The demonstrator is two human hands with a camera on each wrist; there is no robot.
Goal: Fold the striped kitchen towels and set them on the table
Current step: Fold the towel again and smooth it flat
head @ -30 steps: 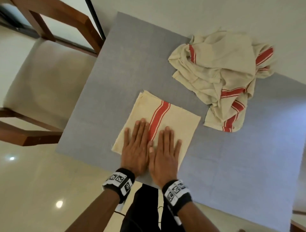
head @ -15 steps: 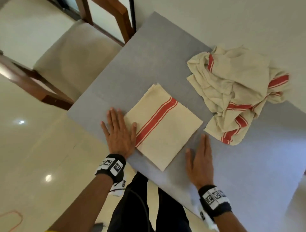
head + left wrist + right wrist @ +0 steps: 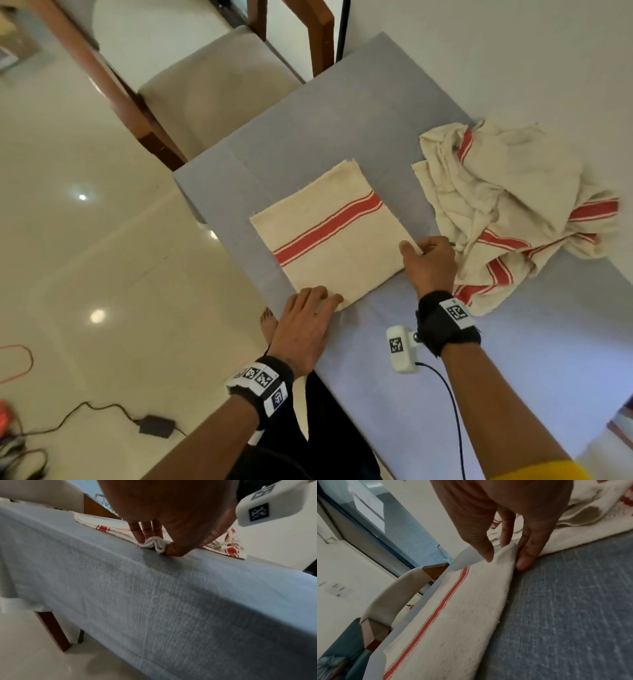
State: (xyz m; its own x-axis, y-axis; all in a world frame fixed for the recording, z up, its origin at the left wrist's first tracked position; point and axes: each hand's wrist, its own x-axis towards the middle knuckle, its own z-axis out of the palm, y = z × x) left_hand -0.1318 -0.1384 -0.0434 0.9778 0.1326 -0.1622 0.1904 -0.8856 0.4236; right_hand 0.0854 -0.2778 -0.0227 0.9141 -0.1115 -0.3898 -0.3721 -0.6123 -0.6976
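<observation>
Grey-clothed table (image 3: 342,113), chair (image 3: 219,85) beside; left hand (image 3: 305,329), right hand (image 3: 430,263) pinch folded towel (image 3: 329,233) corners.

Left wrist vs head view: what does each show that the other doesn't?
Left wrist only: the left hand pinching the bunched layers at the folded towel corner, thumb at the edge; the tablecloth's hanging side.
Head only: the right hand pinching the other near corner; the towel's whole red stripe; a chair.
Both: the crumpled towel pile.

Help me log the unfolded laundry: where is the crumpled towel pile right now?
In the head view the crumpled towel pile lies on the grey table at its far right, just beyond the right hand and right of the folded towel.
</observation>
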